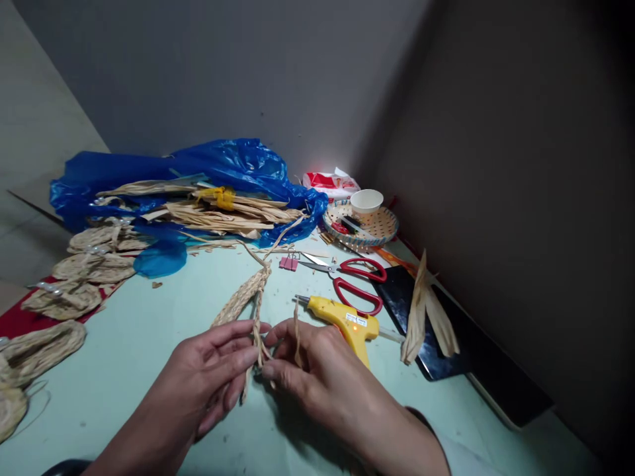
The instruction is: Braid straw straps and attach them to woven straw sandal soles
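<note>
A braid of dried plant fibre runs toward me between my hands. My left hand pinches it between thumb and fingers. My right hand is closed at the braid's near end, its thumb and forefinger on a loose strand; another thin strand rises beside its fingers. A wider finished braided strip slants away behind my left hand and meets the thin braid at its far end. Just beyond my right hand lies a yellow glue gun with a small orange light. Red-handled scissors lie open behind it.
Blue plastic holds bundled dried strips at the back. Braided slippers line the left side. A pink binder clip, a woven basket with a white bowl, and a dark tablet lie around the table.
</note>
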